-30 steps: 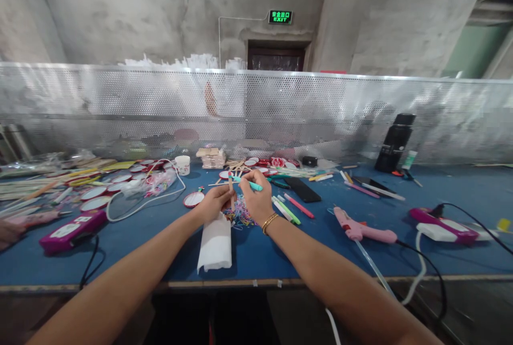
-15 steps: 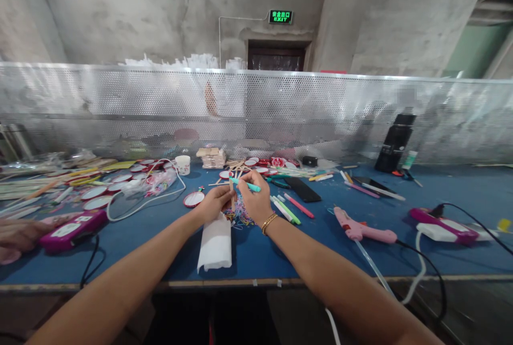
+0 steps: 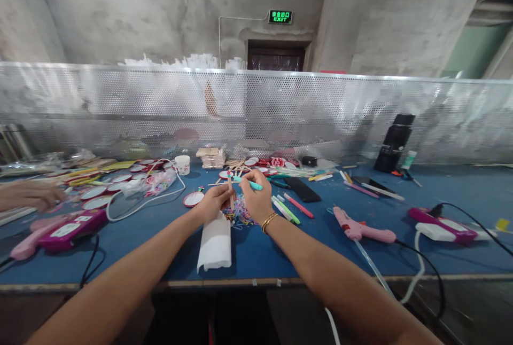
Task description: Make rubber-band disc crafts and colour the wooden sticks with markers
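Observation:
Between the fingers of my left hand (image 3: 217, 202) a wooden craft stick (image 3: 231, 187) stands upright, its top end coloured red and blue-green. My right hand (image 3: 257, 195) grips a turquoise marker (image 3: 252, 184), whose tip points left, close to the stick's coloured end. Below my hands lies a heap of small coloured loops (image 3: 241, 211). A white folded paper piece (image 3: 215, 243) rests under my left wrist. Green and white markers (image 3: 286, 210) and a pink marker (image 3: 299, 205) lie just right of my right hand.
A pink glue gun (image 3: 363, 227) and a power strip (image 3: 449, 225) with cables are on the right. Another person's hand (image 3: 32, 195) is at the far left, above a purple power strip (image 3: 74, 232). A phone (image 3: 303, 189), paper cup (image 3: 183, 165) and black bottle (image 3: 395, 143) stand or lie farther back.
The marker has drawn slightly right of the stick, and blue-green now shows below the stick's red tip. The other person's hand has left the pink glue gun at left and moved farther back.

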### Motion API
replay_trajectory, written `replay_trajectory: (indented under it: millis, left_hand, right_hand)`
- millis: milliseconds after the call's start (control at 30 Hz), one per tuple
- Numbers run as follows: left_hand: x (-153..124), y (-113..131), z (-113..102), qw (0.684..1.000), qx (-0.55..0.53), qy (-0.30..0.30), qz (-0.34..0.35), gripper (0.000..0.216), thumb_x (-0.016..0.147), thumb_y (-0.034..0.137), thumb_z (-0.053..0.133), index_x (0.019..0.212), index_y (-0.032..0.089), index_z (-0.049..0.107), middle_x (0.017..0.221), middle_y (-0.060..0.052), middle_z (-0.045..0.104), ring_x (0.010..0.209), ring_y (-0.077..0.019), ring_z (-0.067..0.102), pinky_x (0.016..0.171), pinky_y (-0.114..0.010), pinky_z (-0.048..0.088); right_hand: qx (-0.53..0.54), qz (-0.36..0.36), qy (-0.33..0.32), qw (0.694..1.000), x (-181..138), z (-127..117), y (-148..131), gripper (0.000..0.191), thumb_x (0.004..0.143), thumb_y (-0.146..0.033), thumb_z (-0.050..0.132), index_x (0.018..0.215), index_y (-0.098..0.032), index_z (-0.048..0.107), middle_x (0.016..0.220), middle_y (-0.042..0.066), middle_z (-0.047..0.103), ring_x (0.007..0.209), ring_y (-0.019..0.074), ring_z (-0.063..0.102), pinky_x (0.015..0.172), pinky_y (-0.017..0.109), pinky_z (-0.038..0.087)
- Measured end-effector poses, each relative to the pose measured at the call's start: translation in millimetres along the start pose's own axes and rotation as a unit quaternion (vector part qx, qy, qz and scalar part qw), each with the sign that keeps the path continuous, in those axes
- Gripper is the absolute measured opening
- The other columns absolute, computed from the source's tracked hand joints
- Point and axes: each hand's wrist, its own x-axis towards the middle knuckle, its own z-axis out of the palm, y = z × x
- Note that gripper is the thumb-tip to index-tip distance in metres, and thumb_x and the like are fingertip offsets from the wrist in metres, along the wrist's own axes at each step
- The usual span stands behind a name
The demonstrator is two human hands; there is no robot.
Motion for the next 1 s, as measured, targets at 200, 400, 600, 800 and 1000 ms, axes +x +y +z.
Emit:
replay_trajectory:
  millis: [200, 400, 600, 800, 1000]
  left_hand:
    - [-0.1, -0.6, 1.3, 1.000, -0.001, 0.006, 0.003, 0.053, 0.076, 0.066, 0.060, 0.062, 0.018, 0.045, 0.049, 0.005, 0.042, 0.044, -0.0073, 0.034, 0.045, -0.023, 0.024]
    - [0.2, -1.5, 1.1, 1.000, -0.005, 0.006, 0.008, 0.053, 0.076, 0.067, 0.060, 0.064, 0.018, 0.047, 0.050, 0.005, 0.043, 0.045, -0.0074, 0.035, 0.045, -0.023, 0.025]
    - [0.3, -1.3, 0.0, 1.000, -0.007, 0.001, 0.003, 0.052, 0.077, 0.067, 0.058, 0.067, 0.017, 0.052, 0.047, 0.005, 0.042, 0.043, -0.0076, 0.034, 0.044, -0.023, 0.023]
    - [-0.3, -0.8, 1.0, 1.000, -0.005, 0.001, 0.002, 0.051, 0.077, 0.066, 0.059, 0.065, 0.017, 0.048, 0.049, 0.005, 0.042, 0.044, -0.0076, 0.034, 0.045, -0.024, 0.023]
    - [-0.4, -1.2, 1.7, 1.000, 0.000, -0.006, 0.003, 0.054, 0.077, 0.069, 0.057, 0.067, 0.017, 0.049, 0.049, 0.005, 0.041, 0.044, -0.0077, 0.034, 0.045, -0.025, 0.023]
  right_hand:
    - [0.021, -0.005, -0.021, 1.000, -1.9, 0.7, -2.0, 0.010, 0.084, -0.025, 0.053, 0.074, -0.022, 0.053, 0.067, -0.003, 0.062, 0.062, 0.0141, 0.057, 0.065, 0.027, 0.044]
    - [0.016, -0.008, -0.021, 1.000, -1.6, 0.5, -3.0, 0.010, 0.083, -0.024, 0.054, 0.073, -0.022, 0.053, 0.064, -0.004, 0.059, 0.059, 0.0134, 0.055, 0.063, 0.026, 0.044]
    - [0.000, -0.005, -0.001, 1.000, 0.5, 0.1, 0.4, 0.010, 0.083, -0.025, 0.053, 0.074, -0.022, 0.054, 0.068, -0.003, 0.061, 0.064, 0.0144, 0.057, 0.065, 0.027, 0.043]
    - [0.014, -0.012, -0.015, 1.000, -1.6, 0.5, -3.7, 0.010, 0.082, -0.024, 0.053, 0.073, -0.022, 0.053, 0.064, -0.004, 0.060, 0.060, 0.0138, 0.055, 0.062, 0.026, 0.043]
    - [0.027, -0.009, -0.030, 0.999, -2.7, 0.9, -4.6, 0.010, 0.083, -0.024, 0.054, 0.073, -0.022, 0.054, 0.063, -0.004, 0.060, 0.058, 0.0135, 0.056, 0.062, 0.026, 0.044]
